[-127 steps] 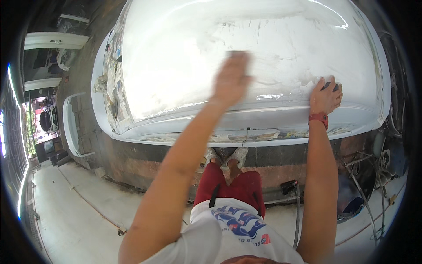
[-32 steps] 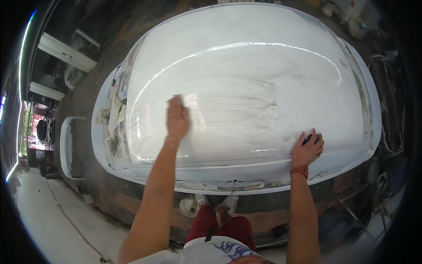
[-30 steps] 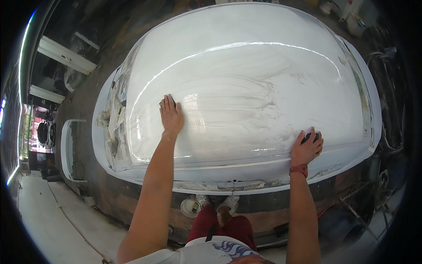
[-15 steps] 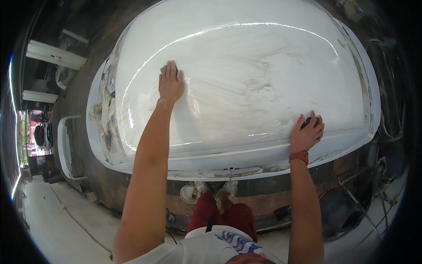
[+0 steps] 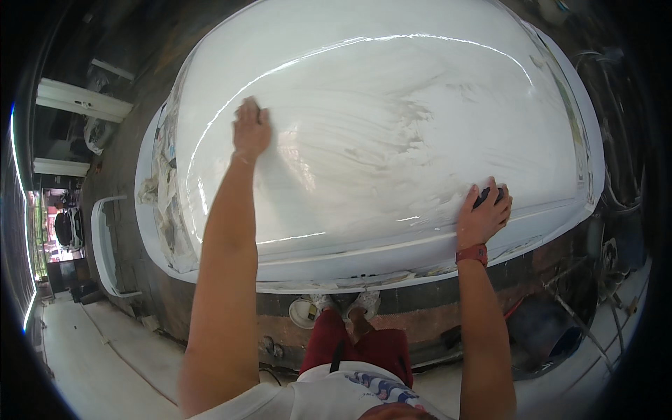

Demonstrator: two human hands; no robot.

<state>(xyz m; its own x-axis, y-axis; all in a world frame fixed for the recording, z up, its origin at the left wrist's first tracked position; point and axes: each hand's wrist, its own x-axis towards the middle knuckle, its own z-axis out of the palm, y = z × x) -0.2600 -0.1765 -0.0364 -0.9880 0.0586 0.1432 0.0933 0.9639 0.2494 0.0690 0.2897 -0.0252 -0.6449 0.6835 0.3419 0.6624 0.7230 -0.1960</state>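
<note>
A large, glossy white car panel (image 5: 315, 84) spreads out in front of me, wet and streaked with milky smears around its middle. My left hand (image 5: 250, 131) presses on its left part, a little blurred. Under those fingers is a small dark pad (image 5: 260, 112), mostly covered, perhaps sandpaper. Close to the near right edge, my right hand (image 5: 483, 217) is curled over a black hand-sized block (image 5: 488, 197) resting on the panel. A red watch (image 5: 472, 255) circles the right wrist.
Masking paper (image 5: 164, 175) borders the panel. A white bumper-like part (image 5: 105, 245) stands on the floor at left. Near my feet is a white round tub (image 5: 302, 313). Metal stand legs (image 5: 581, 322) and a dark bucket-like container (image 5: 549, 329) are at lower right.
My left hand has slid a little to the left across the panel with the dark pad. The right hand stays nearly where it was on the black block.
</note>
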